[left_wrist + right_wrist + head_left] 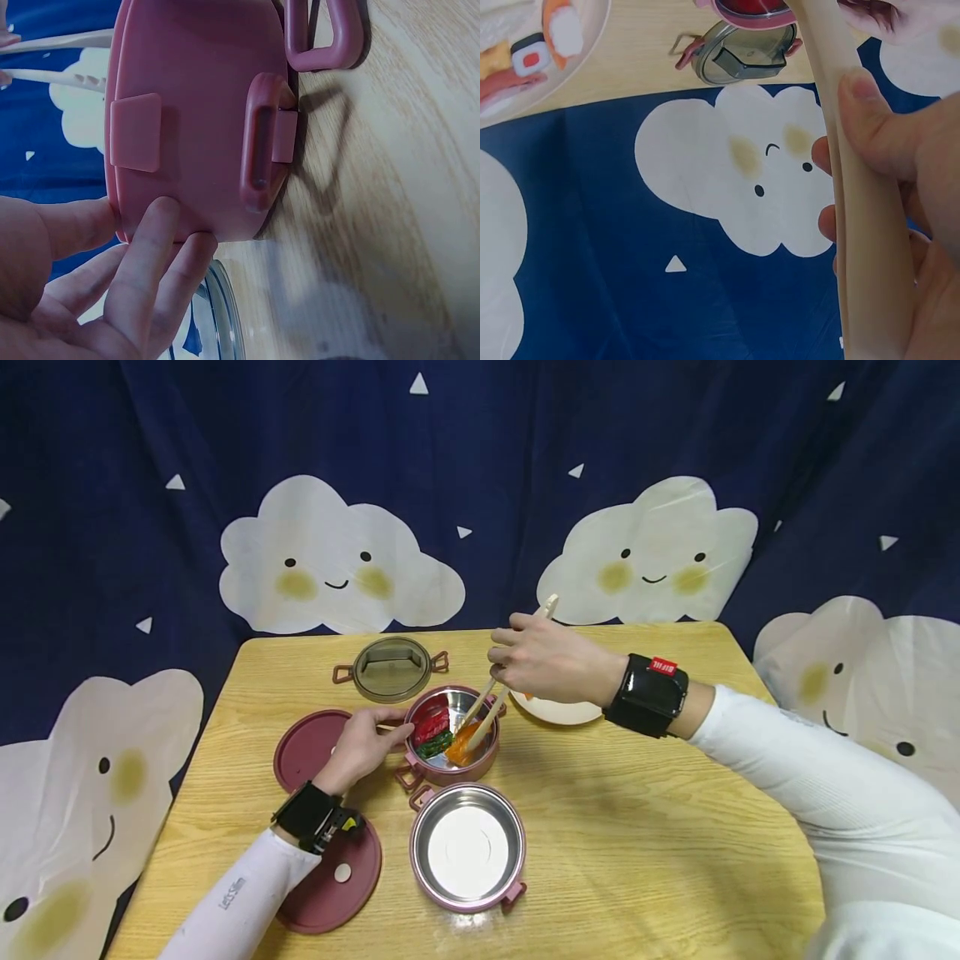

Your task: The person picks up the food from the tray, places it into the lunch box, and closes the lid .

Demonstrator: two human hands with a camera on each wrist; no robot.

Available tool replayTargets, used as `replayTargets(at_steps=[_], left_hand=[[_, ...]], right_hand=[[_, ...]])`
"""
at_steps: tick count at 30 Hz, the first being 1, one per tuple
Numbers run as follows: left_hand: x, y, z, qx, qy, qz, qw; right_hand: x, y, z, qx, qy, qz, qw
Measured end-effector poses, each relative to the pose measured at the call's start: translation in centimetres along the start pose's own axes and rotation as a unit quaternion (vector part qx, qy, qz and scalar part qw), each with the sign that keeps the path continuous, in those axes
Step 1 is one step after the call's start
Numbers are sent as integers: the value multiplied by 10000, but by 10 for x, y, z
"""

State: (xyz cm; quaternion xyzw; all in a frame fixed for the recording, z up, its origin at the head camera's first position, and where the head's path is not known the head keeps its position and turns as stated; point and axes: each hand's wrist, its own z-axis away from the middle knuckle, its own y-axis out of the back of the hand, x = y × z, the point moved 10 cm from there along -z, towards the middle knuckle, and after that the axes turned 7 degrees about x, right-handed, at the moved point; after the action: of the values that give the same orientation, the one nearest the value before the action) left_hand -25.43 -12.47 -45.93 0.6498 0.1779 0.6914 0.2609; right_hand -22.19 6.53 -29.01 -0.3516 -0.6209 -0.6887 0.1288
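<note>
My right hand (551, 660) grips beige tongs (489, 727) over a pink steel-lined pot (480, 770). The tong tips reach inside and rest on an orange food piece (460, 750). Beside it in the pot lie a red piece (432, 727) and a green leafy piece (435, 744). In the right wrist view, the thumb presses the broad side of the tongs (874, 247). On the pot's left side, my left hand (365, 745) touches it, thumb at the rim and nearly straight fingers (154, 247) against the outer wall.
A second pink pot (467, 852) stands nearer me, its metal floor bare. Two dark red lids (330, 893) lie at left, partly under my left arm. Behind is a glass lid (392, 670). A plate (592, 45) with toy-like sushi pieces sits right of the pot.
</note>
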Motion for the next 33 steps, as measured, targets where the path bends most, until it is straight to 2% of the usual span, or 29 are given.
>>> replayTargets(at_steps=[8, 15, 24, 33], left_hand=[[0, -1, 1, -27, 7, 110, 9999], [0, -1, 1, -41, -11, 190, 9998], [-1, -2, 1, -84, 17, 314, 9995], [-1, -1, 1, -38, 27, 288, 9996]], right_hand=[[-3, -4, -6, 12, 50, 0, 10000], [-2, -12, -7, -182, 2, -175, 9997], [0, -18, -10, -148, -70, -210, 9996], [-2, -22, -8, -256, -28, -146, 9996]])
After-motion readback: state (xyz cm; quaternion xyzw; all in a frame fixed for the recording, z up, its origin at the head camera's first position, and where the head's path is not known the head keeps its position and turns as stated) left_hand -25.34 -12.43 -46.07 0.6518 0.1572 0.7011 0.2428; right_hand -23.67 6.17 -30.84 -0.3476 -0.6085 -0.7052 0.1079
